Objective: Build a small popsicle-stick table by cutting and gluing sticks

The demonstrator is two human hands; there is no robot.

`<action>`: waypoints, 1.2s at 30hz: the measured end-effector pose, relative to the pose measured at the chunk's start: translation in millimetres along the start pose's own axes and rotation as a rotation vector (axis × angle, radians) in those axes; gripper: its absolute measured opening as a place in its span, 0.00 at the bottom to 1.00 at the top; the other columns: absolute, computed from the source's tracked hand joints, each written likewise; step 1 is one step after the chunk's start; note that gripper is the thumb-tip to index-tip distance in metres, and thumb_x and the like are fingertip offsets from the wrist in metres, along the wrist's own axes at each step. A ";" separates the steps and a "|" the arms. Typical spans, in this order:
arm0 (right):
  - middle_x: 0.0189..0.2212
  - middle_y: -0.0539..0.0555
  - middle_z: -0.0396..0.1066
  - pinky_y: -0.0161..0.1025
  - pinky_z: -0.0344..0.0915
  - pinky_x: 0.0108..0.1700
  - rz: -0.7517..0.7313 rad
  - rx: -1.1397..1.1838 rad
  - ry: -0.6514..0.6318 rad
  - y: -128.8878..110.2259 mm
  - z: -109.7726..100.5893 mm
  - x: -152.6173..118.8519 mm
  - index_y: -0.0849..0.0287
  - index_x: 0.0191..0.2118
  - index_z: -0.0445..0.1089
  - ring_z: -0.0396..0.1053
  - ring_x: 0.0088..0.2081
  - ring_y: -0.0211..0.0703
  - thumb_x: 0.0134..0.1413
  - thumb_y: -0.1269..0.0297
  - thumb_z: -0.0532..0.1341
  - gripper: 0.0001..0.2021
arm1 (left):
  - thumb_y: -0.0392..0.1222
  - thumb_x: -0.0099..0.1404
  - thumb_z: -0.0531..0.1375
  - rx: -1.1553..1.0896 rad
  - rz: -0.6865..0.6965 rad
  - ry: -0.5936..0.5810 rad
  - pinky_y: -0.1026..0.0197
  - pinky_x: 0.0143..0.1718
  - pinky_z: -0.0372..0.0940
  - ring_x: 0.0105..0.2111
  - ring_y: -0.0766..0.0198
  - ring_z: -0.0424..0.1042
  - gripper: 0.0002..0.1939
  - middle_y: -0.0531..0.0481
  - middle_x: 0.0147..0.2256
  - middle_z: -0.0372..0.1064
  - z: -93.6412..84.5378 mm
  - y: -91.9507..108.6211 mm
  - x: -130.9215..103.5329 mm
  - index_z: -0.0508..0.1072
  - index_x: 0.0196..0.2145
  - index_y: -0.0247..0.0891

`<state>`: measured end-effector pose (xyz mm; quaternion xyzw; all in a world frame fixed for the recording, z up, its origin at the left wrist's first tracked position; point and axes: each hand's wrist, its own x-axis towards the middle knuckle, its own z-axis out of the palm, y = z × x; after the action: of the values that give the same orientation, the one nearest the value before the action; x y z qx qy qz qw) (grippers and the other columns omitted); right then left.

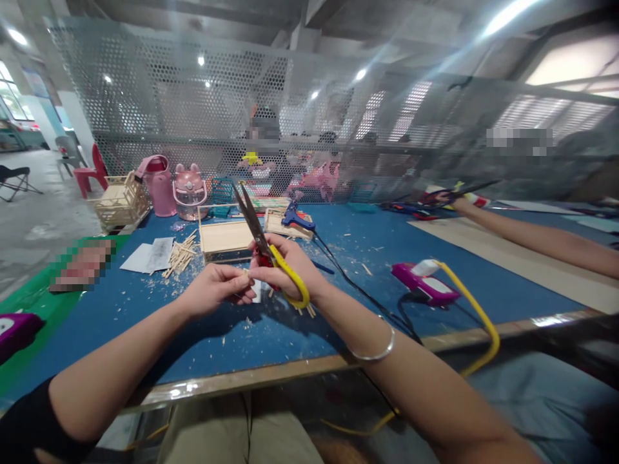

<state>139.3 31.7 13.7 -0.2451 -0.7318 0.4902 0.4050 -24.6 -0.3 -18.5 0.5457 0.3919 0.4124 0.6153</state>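
Scissors with yellow and red handles (296, 287) rest in my right hand (293, 264), their slightly parted blades pointing up and to the left. Close beside it, my left hand (222, 287) is closed in a pinch. A tiny pale piece shows at its fingertips, too small to name, and the fingertips of both hands meet there. Behind my hands stands a small wooden stick frame (227, 237). To its left lies a heap of short wooden sticks (181, 254), next to white papers (151, 255).
A blue glue gun (297, 218) lies behind, its black cord running right. A purple power strip (425, 283) with a yellow cable sits on the right. Another person's arm (522, 232) reaches in there. Pink bottles (158, 187) and a wooden model (120, 201) stand back left, before a perforated screen.
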 end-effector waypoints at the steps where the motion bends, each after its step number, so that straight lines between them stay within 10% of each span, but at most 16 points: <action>1: 0.22 0.46 0.63 0.32 0.59 0.26 0.002 0.014 -0.011 0.9 1.8 1.0 0.60 0.35 0.62 0.61 0.23 0.32 0.35 0.68 0.63 0.16 | 0.53 0.44 0.64 0.001 -0.009 -0.004 0.63 0.27 0.63 0.22 0.67 0.69 0.19 0.47 0.23 0.72 -0.6 0.0 0.1 0.73 0.24 0.32; 24: 0.19 0.43 0.63 0.32 0.60 0.25 0.062 0.107 0.259 19.3 16.3 1.6 0.59 0.34 0.61 0.62 0.20 0.32 0.31 0.67 0.66 0.19 | 0.42 0.53 0.59 0.281 0.152 0.020 0.64 0.28 0.60 0.23 0.69 0.65 0.09 0.49 0.23 0.70 -0.9 -2.4 2.7 0.74 0.27 0.32; 36: 0.19 0.43 0.63 0.31 0.58 0.25 0.090 0.187 0.303 25.4 13.0 2.7 0.59 0.35 0.60 0.61 0.20 0.31 0.30 0.67 0.66 0.21 | 0.44 0.50 0.61 0.363 0.255 0.235 0.65 0.26 0.59 0.23 0.69 0.64 0.11 0.51 0.23 0.69 -1.8 -2.5 3.7 0.73 0.30 0.34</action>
<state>126.1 37.2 -11.1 -0.3097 -0.6021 0.5312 0.5093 -24.8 3.6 -21.2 0.6405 0.4564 0.4703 0.4005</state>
